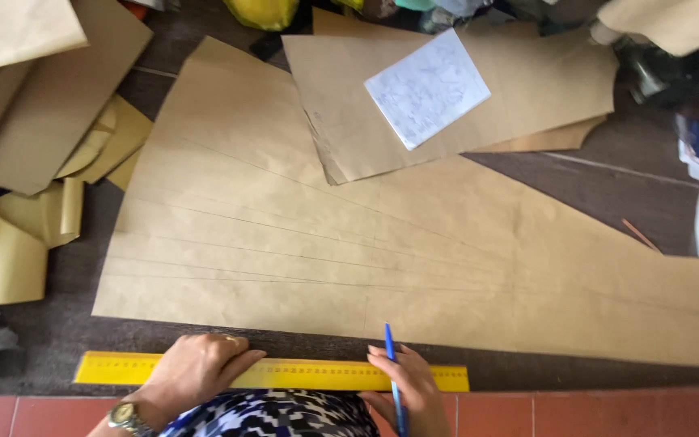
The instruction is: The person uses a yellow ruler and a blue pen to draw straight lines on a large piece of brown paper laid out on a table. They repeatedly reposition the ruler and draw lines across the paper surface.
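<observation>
My left hand (196,368) lies flat on a long yellow ruler (301,375) at the near edge of the dark mat, fingers closed over its top edge. A wristwatch (127,416) is on that wrist. My right hand (406,388) grips a blue pen (391,364) and also rests on the ruler's right part; the pen tip points up toward the big brown pattern paper (382,251). That paper spreads over the middle and carries several long pencil lines fanning out to the left.
A smaller brown paper piece (527,89) with a white sketch sheet (428,86) lies at the top. Brown paper offcuts and rolls (34,202) pile at the left. Red floor tiles (592,413) run along the bottom. Cluttered items sit at the top right.
</observation>
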